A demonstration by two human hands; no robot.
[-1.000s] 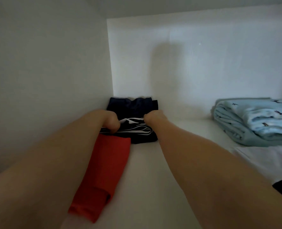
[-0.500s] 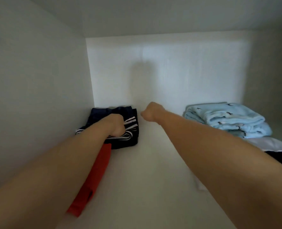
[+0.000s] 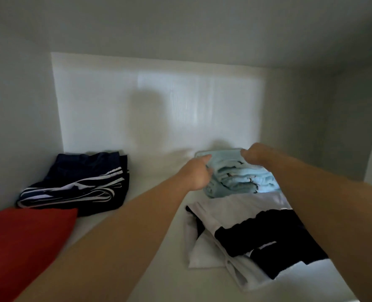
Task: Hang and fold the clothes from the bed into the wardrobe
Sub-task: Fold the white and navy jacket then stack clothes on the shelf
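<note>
Both my arms reach into a white wardrobe shelf (image 3: 154, 247). A folded light blue garment (image 3: 239, 177) with small dark prints lies at the back right. My left hand (image 3: 197, 173) grips its left edge, thumb on top. At the far right top edge, my right hand (image 3: 256, 154) holds the same garment with curled fingers. A folded white and black garment (image 3: 252, 232) lies in front of it. At the back left sits a folded navy garment with white stripes (image 3: 78, 184), and a folded red garment (image 3: 21, 240) lies at the near left.
The shelf is boxed in by a white left wall (image 3: 17, 127), a back panel (image 3: 159, 105), a right wall (image 3: 324, 127) and a low ceiling. Bare shelf runs down the middle between the two rows of folded clothes.
Both hands left the navy striped garment and moved right to the light blue garment, which they now hold. The view swung right, so the white and black garment shows fully.
</note>
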